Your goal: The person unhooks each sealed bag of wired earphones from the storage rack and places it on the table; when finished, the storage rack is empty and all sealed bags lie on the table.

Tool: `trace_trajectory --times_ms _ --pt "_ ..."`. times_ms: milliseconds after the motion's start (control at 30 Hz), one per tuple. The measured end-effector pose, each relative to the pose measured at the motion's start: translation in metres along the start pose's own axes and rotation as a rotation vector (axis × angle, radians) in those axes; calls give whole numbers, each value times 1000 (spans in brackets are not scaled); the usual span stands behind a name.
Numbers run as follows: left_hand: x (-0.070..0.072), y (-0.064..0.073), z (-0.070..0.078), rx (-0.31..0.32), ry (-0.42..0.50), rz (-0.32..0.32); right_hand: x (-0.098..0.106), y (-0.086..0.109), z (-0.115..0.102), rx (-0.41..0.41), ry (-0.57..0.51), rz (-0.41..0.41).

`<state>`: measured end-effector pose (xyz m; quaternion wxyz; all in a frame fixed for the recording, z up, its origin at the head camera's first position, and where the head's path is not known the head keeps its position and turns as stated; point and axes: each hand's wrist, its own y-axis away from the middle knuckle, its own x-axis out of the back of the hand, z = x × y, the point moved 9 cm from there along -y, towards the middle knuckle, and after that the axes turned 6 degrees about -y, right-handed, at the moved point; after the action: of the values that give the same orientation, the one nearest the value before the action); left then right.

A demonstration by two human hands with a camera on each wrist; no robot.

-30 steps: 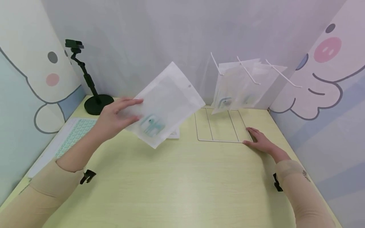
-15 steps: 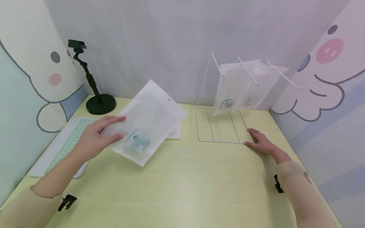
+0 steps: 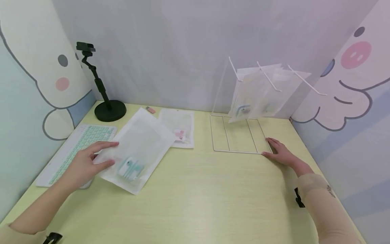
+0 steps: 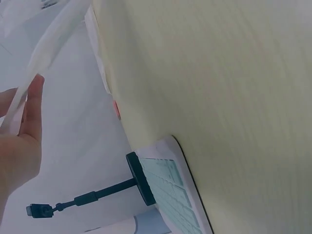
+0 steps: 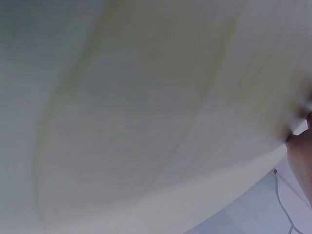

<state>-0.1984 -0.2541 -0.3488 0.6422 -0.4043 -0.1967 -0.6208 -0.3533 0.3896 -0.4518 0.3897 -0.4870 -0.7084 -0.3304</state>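
Observation:
Between thumb and fingers my left hand [image 3: 86, 162] pinches the left edge of a translucent white plastic bag [image 3: 144, 135], held tilted above the table and partly over the keyboard. A small teal-and-white item [image 3: 131, 168] shows through its lower part; its kind is unclear. In the left wrist view the thumb and fingers pinch the bag's edge [image 4: 46, 46]. My right hand [image 3: 280, 152] rests at the front right corner of a white wire rack's base [image 3: 237, 151], fingers along the side wire. Several similar bags [image 3: 257, 91] hang from the rack's hooks [image 3: 269, 79].
Another flat bag [image 3: 179, 118] with a pink item lies at the back, beside a small pink object [image 3: 150, 109]. A white keyboard with green keys [image 3: 88, 139] lies at the left. Behind it stands a black stand [image 3: 109, 110]. Walls bound the table's back and sides.
My left hand has carried the bag left and downward, toward the keyboard. The flat bag at the back and the pink object have come into view. My right hand stays on the rack.

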Motion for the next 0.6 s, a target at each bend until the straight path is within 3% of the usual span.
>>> trace_trajectory --times_ms 267,467,600 --pt "-1 4 -26 -12 -53 -60 -1 0 1 3 -11 -2" --pt "-7 7 -46 31 -167 -196 -1 -1 3 -2 -2 -11" --pt "-14 10 -54 15 -247 -294 -1 0 3 3 -3 -12"
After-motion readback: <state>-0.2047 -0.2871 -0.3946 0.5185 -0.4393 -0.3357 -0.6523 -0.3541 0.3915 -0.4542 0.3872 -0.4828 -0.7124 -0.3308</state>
